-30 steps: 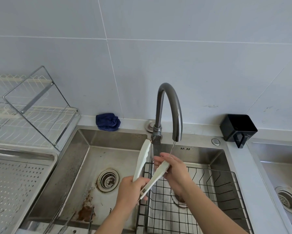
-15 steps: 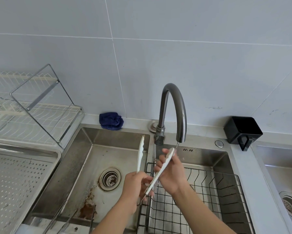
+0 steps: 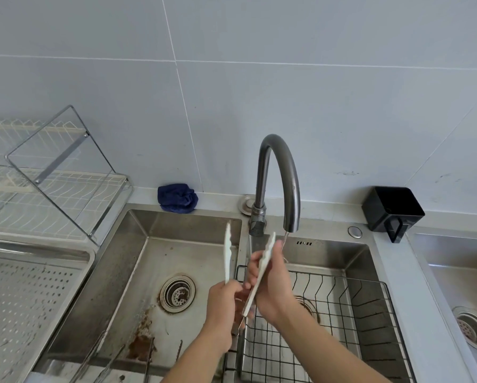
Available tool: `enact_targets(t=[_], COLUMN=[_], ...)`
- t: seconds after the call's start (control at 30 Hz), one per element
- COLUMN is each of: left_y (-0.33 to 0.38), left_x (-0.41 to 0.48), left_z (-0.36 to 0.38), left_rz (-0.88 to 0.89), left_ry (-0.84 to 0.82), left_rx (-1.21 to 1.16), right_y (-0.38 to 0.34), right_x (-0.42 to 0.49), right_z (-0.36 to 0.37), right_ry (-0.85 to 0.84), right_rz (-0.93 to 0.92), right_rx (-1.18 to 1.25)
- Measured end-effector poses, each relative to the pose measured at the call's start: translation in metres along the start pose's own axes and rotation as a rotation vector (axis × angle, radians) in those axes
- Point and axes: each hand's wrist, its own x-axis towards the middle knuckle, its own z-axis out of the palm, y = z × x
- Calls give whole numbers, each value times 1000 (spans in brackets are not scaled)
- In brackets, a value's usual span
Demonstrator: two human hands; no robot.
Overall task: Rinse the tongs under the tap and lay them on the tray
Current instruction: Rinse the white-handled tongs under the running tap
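Note:
White tongs [image 3: 228, 252] stand spread apart over the divider between two sink basins. My left hand [image 3: 223, 308] grips their hinged lower end. My right hand [image 3: 270, 283] wraps round the right arm of the tongs, whose tip reaches up beside the spout of the dark curved tap [image 3: 287, 172]. A thin stream of water runs from the spout onto my right fingers. The perforated steel tray [image 3: 24, 299] lies at the left.
A black wire basket [image 3: 364, 313] sits in the right basin. The left basin [image 3: 149, 258] has a drain and rust stains, with metal utensils at its near edge. A blue cloth [image 3: 177, 198], a wire dish rack [image 3: 52, 183] and a black holder [image 3: 392, 208] line the back.
The tongs have been raised, so the right arm's tip now sits beside the spout. My right hand has slid up along that arm, and the left arm stands more upright.

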Motion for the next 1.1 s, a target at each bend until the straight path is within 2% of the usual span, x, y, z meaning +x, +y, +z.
enact_targets(t=[0.07, 0.17, 0.2, 0.3, 0.33, 0.43, 0.5, 0.57, 0.73, 0.8, 0.87, 0.93, 1.03, 1.1], left_y=[1, 1, 1, 4, 4, 0, -4, -3, 5, 2, -2, -3, -4, -5], left_x=[2, 1, 0, -1, -2, -7, -10, -11, -9, -9, -11, -12, -8, -5], left_z=[-4, -10, -10, -6, -4, -2, -3, -4, -7, -8, -9, -9, -15, -22], left_rz=[-9, 41, 64, 142, 166, 214, 245, 259, 208, 218, 234, 237, 246, 263], left_ry=[0, 7, 9, 17, 18, 12, 25, 28, 39, 25, 3, 3, 28, 43], left_rx=[-21, 0, 5, 22, 44, 118, 156, 168, 115, 133, 156, 154, 134, 159], right_y=[-3, -28, -33, -26, -20, -30, -47, -54, -43, -46, -53, -54, -39, -35], right_x=[0, 10, 13, 13, 12, 16, 18, 18, 6, 6, 9, 8, 0, -3], right_z=[-3, -1, 1, 1, -3, -15, -19, -19, -16, -18, -19, -17, -15, -18], right_ry=[-23, 30, 68, 232, 275, 389, 445, 423, 177, 229, 359, 362, 132, 14], right_rz=[25, -57, -117, -353, -405, -514, -520, -493, -304, -345, -415, -393, -238, -205], right_rx=[0, 72, -37, -942, -1146, -1360, -1461, -1462, -1012, -1086, -1273, -1220, -846, -720])
